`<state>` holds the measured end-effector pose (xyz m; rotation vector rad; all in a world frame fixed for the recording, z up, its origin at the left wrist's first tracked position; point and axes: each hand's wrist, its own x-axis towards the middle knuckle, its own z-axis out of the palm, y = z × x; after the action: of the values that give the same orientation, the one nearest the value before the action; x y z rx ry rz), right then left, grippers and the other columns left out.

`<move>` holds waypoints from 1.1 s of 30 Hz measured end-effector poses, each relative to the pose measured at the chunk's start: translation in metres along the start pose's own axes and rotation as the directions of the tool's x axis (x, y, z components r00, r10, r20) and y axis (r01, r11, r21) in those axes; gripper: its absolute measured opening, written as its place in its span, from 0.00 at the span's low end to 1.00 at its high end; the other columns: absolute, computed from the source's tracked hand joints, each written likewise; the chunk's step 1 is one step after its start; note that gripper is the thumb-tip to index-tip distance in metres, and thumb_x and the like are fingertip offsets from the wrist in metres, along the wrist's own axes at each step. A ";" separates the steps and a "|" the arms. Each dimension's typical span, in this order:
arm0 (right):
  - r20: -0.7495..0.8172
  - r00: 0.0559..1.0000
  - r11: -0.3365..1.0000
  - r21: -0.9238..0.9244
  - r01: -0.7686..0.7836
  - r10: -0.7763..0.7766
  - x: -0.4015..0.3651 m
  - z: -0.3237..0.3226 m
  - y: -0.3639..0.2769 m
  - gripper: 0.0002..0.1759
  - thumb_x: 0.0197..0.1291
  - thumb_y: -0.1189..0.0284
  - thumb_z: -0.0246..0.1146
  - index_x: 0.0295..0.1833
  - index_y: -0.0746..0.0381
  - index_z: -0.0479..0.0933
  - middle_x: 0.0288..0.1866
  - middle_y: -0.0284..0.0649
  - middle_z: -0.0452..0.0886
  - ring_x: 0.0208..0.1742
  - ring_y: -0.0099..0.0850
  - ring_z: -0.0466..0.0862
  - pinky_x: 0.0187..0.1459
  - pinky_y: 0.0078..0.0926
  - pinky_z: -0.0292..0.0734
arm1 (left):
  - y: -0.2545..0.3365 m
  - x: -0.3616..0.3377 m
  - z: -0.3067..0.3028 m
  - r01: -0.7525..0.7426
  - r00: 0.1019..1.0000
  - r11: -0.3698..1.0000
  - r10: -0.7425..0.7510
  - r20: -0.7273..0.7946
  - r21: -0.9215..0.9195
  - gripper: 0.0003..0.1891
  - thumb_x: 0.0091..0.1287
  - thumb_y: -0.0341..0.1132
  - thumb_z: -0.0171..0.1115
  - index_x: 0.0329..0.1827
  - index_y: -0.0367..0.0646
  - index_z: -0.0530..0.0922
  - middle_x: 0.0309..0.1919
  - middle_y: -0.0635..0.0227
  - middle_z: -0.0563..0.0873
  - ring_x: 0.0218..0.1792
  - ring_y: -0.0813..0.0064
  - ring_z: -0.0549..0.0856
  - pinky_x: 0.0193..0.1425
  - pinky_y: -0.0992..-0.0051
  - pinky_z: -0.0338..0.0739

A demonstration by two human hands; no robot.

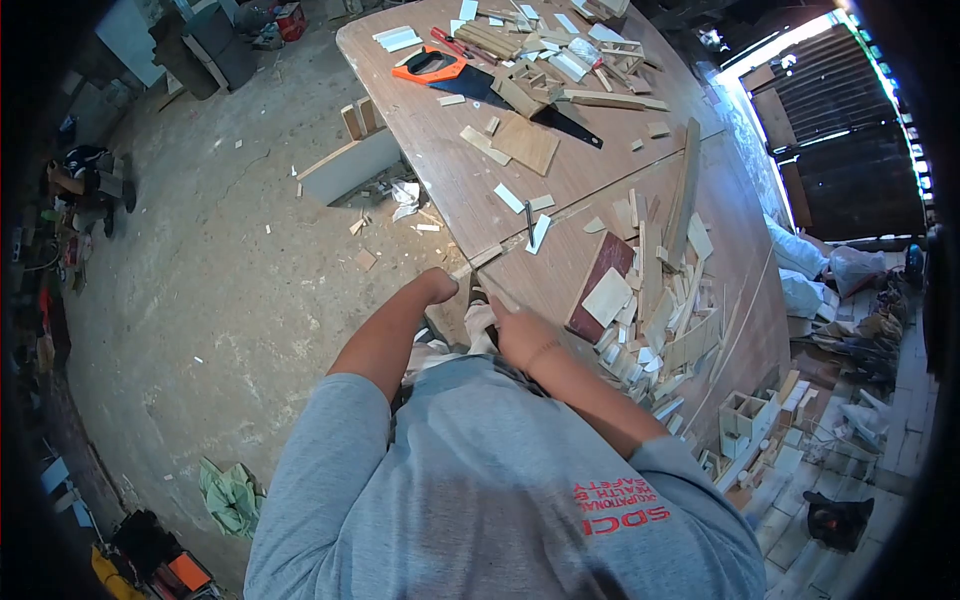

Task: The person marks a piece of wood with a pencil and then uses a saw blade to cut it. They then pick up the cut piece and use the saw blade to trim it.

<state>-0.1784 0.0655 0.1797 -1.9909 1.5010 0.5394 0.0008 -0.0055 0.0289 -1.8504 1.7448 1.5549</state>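
Observation:
At the table's near corner, my left hand [438, 286] is closed round the end of a narrow wood strip [485, 257], which lies over the table edge. My right hand [516, 328] is closed just to the right and lower, by the same edge. What it grips is hidden; a thin dark piece [478, 291] shows between the hands. Farther along the table lie a small dark-handled tool [530, 222] and white strips [538, 235]. To the right, a dark red board [606, 272] lies among wood offcuts.
A handsaw with an orange handle [430, 66] lies on the wooden table [440, 180], near a plywood square [527, 143] and piled wood pieces. A grey board [350, 168] stands by the table's left side. At far left a person [88, 180] sits. A green cloth [231, 497] lies on the floor.

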 end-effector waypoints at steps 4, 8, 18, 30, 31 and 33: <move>0.062 0.997 0.998 -0.013 -0.054 0.054 -0.030 -0.023 -0.006 0.31 0.57 0.73 0.50 0.69 0.57 0.61 0.39 0.53 0.83 0.41 0.47 0.84 0.41 0.44 0.78 | -0.021 0.023 0.015 -0.127 0.987 0.991 0.131 -0.091 0.046 0.21 0.52 0.41 0.56 0.33 0.25 0.81 0.31 0.41 0.83 0.30 0.52 0.85 0.36 0.60 0.79; -0.085 0.996 0.999 0.042 -0.031 0.035 0.038 0.014 0.004 0.30 0.59 0.73 0.49 0.70 0.49 0.63 0.39 0.51 0.83 0.42 0.48 0.83 0.42 0.47 0.77 | -0.016 0.018 0.012 -0.093 0.993 0.996 0.092 -0.072 -0.004 0.21 0.51 0.41 0.57 0.34 0.25 0.81 0.31 0.41 0.83 0.30 0.51 0.85 0.35 0.60 0.79; -0.005 1.000 1.000 -0.012 0.016 -0.016 0.006 -0.004 0.005 0.32 0.58 0.74 0.49 0.71 0.53 0.60 0.40 0.51 0.83 0.42 0.46 0.84 0.42 0.44 0.78 | -0.012 0.015 0.008 -0.043 0.999 0.997 0.042 -0.016 -0.066 0.20 0.52 0.41 0.57 0.30 0.25 0.79 0.25 0.46 0.81 0.20 0.55 0.81 0.24 0.60 0.76; -0.053 0.998 0.993 0.111 -0.040 0.046 0.104 0.020 -0.004 0.34 0.57 0.75 0.51 0.72 0.51 0.59 0.45 0.49 0.82 0.46 0.45 0.82 0.46 0.45 0.76 | -0.007 0.008 0.003 -0.028 1.000 0.998 0.028 -0.001 -0.065 0.20 0.52 0.41 0.57 0.30 0.25 0.79 0.25 0.48 0.81 0.22 0.57 0.81 0.24 0.61 0.76; -0.045 0.997 0.990 0.127 -0.061 0.067 0.104 0.022 -0.006 0.34 0.57 0.75 0.51 0.72 0.50 0.58 0.45 0.50 0.82 0.46 0.45 0.82 0.46 0.45 0.76 | -0.008 0.007 0.003 -0.025 1.000 0.998 0.026 0.005 -0.062 0.20 0.52 0.41 0.57 0.30 0.25 0.79 0.25 0.48 0.81 0.22 0.57 0.81 0.24 0.61 0.76; -0.043 0.998 0.992 0.123 -0.038 0.043 0.085 0.024 0.001 0.33 0.58 0.75 0.49 0.72 0.50 0.59 0.44 0.51 0.82 0.46 0.46 0.82 0.46 0.45 0.77 | -0.007 0.007 0.002 -0.004 1.000 0.996 0.007 0.028 -0.091 0.20 0.52 0.41 0.57 0.31 0.26 0.79 0.25 0.48 0.81 0.21 0.58 0.81 0.24 0.62 0.76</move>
<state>-0.1541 0.0197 0.1080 -1.8939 1.5669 0.4105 0.0039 -0.0064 0.0195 -1.8562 1.6956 1.6801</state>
